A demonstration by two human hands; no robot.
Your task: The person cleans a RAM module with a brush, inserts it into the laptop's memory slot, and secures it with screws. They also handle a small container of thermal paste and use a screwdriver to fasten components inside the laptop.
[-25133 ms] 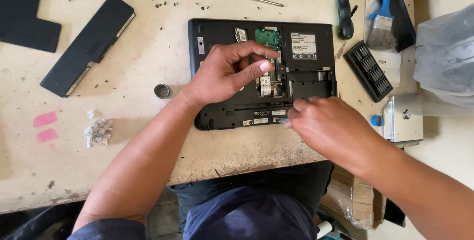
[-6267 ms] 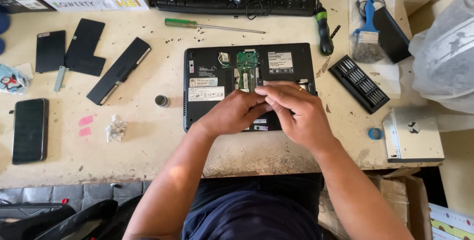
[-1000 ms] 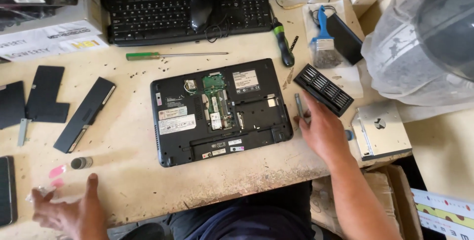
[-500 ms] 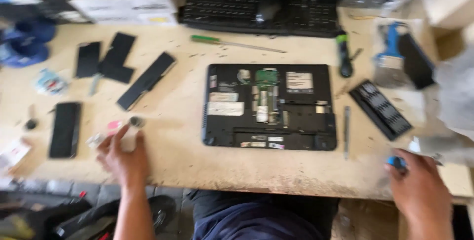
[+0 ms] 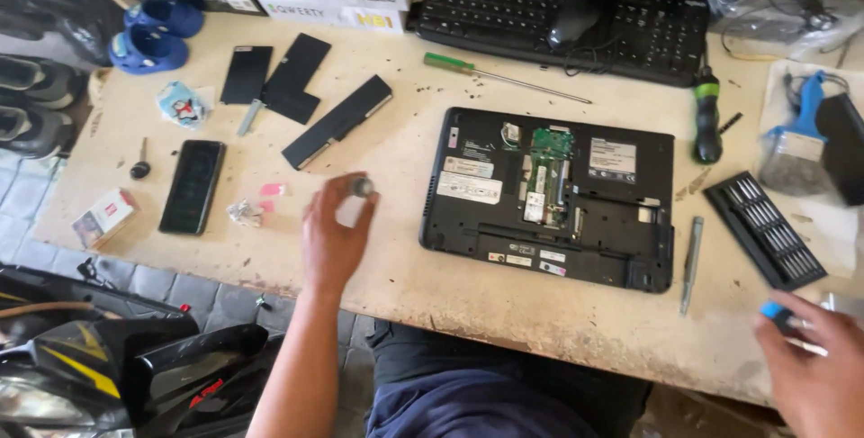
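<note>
A black laptop [image 5: 549, 195] lies upside down on the worn table [image 5: 396, 276], its bottom cover off and a green circuit board showing. My left hand [image 5: 335, 238] is left of the laptop and pinches a small dark round cap [image 5: 362, 187] between the fingertips. At the table's right front corner my right hand [image 5: 810, 370] grips a small blue-topped object [image 5: 776, 314]. A thin grey tool [image 5: 691, 262] lies right of the laptop.
A long black battery [image 5: 337, 121], black cover plates [image 5: 274, 82], a phone [image 5: 192, 186] and pink scraps [image 5: 270, 190] lie to the left. A black keyboard with mouse [image 5: 576, 15], two green-handled screwdrivers [image 5: 504, 76] and a bit case [image 5: 765, 229] lie behind and to the right.
My left hand picked the small round cap off the table and moved right toward the laptop. My right hand stayed at the right front corner. The view swung left.
</note>
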